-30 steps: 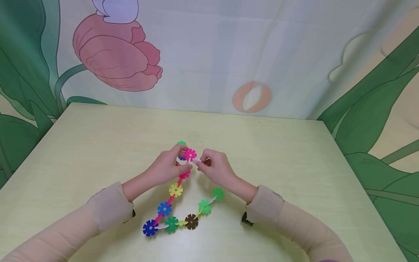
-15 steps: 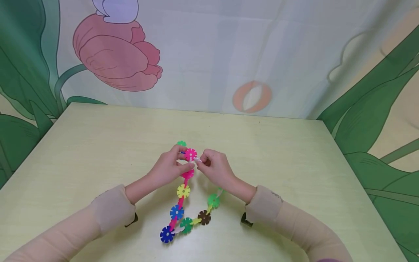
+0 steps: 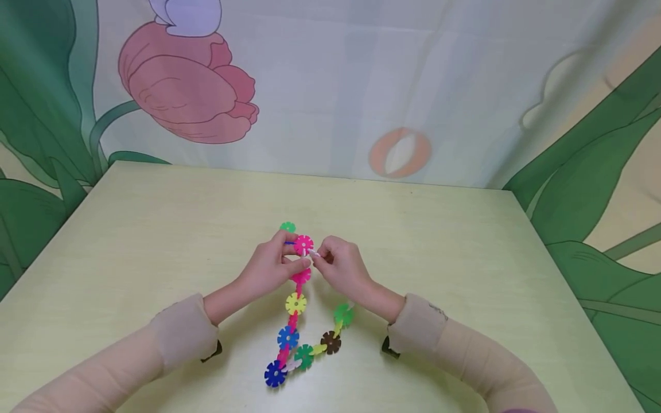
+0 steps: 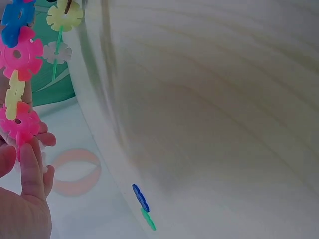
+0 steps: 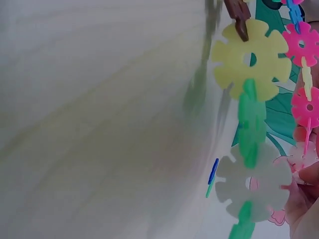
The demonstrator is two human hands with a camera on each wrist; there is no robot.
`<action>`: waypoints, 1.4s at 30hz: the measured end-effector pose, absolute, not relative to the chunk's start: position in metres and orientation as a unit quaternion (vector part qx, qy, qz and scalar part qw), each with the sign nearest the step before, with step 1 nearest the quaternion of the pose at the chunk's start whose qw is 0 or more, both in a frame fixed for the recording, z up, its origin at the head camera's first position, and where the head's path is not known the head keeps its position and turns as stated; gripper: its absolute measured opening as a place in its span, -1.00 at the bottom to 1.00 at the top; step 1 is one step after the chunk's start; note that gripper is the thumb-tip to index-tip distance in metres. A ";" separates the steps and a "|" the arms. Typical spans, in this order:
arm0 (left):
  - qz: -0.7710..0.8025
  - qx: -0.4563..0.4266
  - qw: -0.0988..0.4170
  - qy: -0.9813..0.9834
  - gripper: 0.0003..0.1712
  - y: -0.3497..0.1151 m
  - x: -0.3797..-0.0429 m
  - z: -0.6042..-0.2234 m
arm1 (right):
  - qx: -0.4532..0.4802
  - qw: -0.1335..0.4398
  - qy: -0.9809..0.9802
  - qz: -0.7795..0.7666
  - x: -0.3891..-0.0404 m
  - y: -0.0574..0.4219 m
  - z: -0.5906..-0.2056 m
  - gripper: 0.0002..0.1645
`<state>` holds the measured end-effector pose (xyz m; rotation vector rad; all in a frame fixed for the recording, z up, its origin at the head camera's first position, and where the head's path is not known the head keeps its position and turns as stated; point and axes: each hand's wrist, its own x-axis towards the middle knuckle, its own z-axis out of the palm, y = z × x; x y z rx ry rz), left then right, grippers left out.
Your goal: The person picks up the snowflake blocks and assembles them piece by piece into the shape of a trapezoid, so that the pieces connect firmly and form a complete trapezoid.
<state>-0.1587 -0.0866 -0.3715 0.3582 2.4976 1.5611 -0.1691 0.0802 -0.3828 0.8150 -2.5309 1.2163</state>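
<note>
A chain of slotted plastic snowflake discs hangs from my left hand [image 3: 268, 263], running down past a yellow disc [image 3: 296, 304] to a dark blue disc [image 3: 276, 374]. From there it turns up to the right through a brown disc [image 3: 331, 342] and a light green disc [image 3: 343, 315], with its end hidden behind my right wrist. My left thumb and fingers grip the chain's upper end, around a bright pink disc [image 3: 303, 245]. My right hand [image 3: 342, 263] pinches a whitish disc [image 3: 314, 253], seen edge-on right at the pink disc's lower right rim.
Beyond my left fingers, a blue disc [image 4: 140, 198] and a green disc [image 4: 148, 219] lie together on the pale wooden table [image 3: 439, 241]. A printed curtain [image 3: 310, 86] with flowers and leaves hangs behind the table's far edge.
The hanging chain has swung to the right, and its green end has passed behind my right wrist. My left hand has shifted slightly right, while my right hand stays nearly in place.
</note>
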 end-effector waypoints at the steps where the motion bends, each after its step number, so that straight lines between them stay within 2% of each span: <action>1: 0.524 0.120 0.086 0.839 -0.43 -0.086 -0.159 -0.372 | 0.282 0.114 -0.860 0.411 -0.169 0.080 -0.383 -0.79; 18: 0.545 0.114 0.089 0.826 -0.46 -0.083 -0.158 -0.376 | 0.343 0.199 -0.852 0.342 -0.167 0.082 -0.385 -0.73; 23: 0.543 0.116 0.089 0.827 -0.43 -0.083 -0.158 -0.378 | 0.343 0.198 -0.852 0.343 -0.167 0.082 -0.385 -0.73; 29: 0.523 0.106 0.120 0.837 -0.40 -0.087 -0.164 -0.376 | 0.327 0.142 -0.863 0.357 -0.172 0.084 -0.382 -0.82; 36: 0.512 0.125 0.174 0.832 -0.52 -0.098 -0.174 -0.364 | 0.324 0.028 -0.852 0.410 -0.175 0.088 -0.376 -0.94; 42: 0.498 0.175 0.209 0.823 -0.55 -0.108 -0.178 -0.365 | 0.339 -0.042 -0.823 0.454 -0.176 0.090 -0.373 -0.89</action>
